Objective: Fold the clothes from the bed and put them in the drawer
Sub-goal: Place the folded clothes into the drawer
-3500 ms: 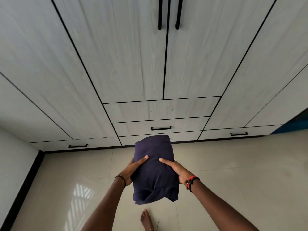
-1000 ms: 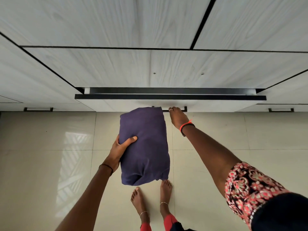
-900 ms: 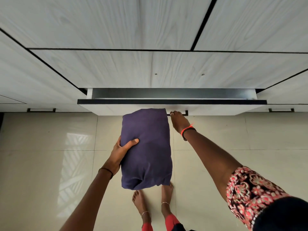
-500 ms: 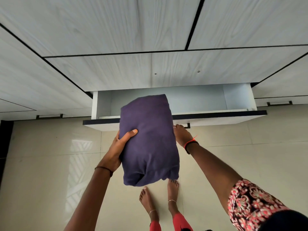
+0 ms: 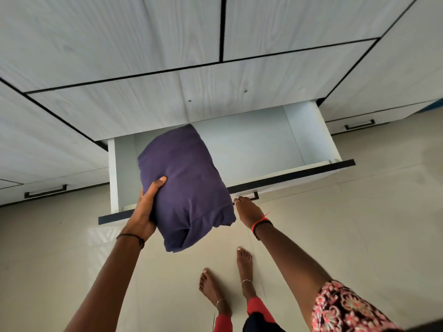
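Pale wood-grain wardrobe panels (image 5: 143, 56) filled the upper view, split by thin black seams, with glossy beige floor tiles (image 5: 359, 236) below. At far left a shut low drawer showed its left bar handle (image 5: 45, 190).

The left hand (image 5: 146, 207), a black band at its wrist, gripped the folded purple garment (image 5: 187, 185) from the side, thumb pressed on top and fingers hidden beneath. The garment was a thick oblong bundle, dark purple and softly creased, with a loose tucked fold at its near end. It was held tilted above the left half of the open drawer (image 5: 311, 130). Its far end lay over the drawer's inside, and its near end overhung the dark front edge, hiding part of it.

Just right of the bundle, the right hand (image 5: 248, 209) reached up to the drawer handle (image 5: 255, 195). Its fingertips were mostly hidden, so whether they hooked the handle could not be told. Two bare feet (image 5: 211, 291) stood on the tiles below.

To the right, the drawer's white bottom showed bare up to its right wall. Beyond that wall sat another shut drawer's right bar handle (image 5: 359, 124).
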Tool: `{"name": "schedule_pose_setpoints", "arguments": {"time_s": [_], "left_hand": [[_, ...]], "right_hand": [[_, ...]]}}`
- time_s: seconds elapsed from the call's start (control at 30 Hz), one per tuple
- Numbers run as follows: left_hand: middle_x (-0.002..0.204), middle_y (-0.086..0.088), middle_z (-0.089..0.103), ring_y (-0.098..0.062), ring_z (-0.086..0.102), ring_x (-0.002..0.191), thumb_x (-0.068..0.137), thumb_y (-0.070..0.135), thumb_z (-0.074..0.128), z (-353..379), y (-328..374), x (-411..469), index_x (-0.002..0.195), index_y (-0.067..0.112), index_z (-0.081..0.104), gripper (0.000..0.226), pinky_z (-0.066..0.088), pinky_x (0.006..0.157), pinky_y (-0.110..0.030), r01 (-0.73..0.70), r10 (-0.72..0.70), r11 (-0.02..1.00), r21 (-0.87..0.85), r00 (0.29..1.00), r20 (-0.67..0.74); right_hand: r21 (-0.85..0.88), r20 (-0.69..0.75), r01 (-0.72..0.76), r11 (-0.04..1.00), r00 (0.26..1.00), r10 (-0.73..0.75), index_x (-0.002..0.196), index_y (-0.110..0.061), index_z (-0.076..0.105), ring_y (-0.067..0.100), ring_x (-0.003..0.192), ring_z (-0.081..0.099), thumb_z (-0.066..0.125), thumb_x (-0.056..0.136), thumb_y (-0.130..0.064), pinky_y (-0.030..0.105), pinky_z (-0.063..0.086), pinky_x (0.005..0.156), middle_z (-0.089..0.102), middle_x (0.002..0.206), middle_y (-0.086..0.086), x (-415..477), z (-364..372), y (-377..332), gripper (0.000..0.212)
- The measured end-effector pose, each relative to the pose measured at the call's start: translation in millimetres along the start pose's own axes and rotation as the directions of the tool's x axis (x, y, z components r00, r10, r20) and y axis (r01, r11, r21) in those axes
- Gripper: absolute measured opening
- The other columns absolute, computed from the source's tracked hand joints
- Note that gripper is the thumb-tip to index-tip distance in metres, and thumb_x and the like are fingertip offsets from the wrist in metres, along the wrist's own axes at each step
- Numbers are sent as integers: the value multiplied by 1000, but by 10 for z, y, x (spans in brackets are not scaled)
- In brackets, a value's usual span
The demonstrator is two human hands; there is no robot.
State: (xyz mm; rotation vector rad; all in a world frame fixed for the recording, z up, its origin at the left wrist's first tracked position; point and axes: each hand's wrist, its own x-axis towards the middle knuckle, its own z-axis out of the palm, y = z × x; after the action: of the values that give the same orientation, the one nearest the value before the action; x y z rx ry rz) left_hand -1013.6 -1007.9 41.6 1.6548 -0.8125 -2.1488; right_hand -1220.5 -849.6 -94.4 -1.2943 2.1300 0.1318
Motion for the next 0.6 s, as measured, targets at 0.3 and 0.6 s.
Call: {"name": "schedule_pose_setpoints", "arguments": {"time_s": [0.3, 0.6], "left_hand": [[115, 2, 69, -22, 65, 106, 52, 54, 83, -105, -157, -113, 127, 27, 56, 84, 52, 85, -39, 18, -16, 999, 47, 999, -40], [117, 3, 68, -21, 64, 109, 64, 53, 78, -148, -241, -236, 127, 28, 56, 72, 51, 86, -38, -31, 33, 999, 42, 998, -48]], "right_hand": [[58, -30, -42, 997, 999, 44, 128, -3, 49, 27, 120, 49, 31, 97, -1, 35, 44, 95, 54, 127, 15, -212, 140, 7, 35], [38, -25, -38, 999, 999, 39, 129, -2, 47, 27, 122, 48, 31, 97, 1, 34, 42, 96, 53, 129, 15, -438, 258, 36, 36]]}}
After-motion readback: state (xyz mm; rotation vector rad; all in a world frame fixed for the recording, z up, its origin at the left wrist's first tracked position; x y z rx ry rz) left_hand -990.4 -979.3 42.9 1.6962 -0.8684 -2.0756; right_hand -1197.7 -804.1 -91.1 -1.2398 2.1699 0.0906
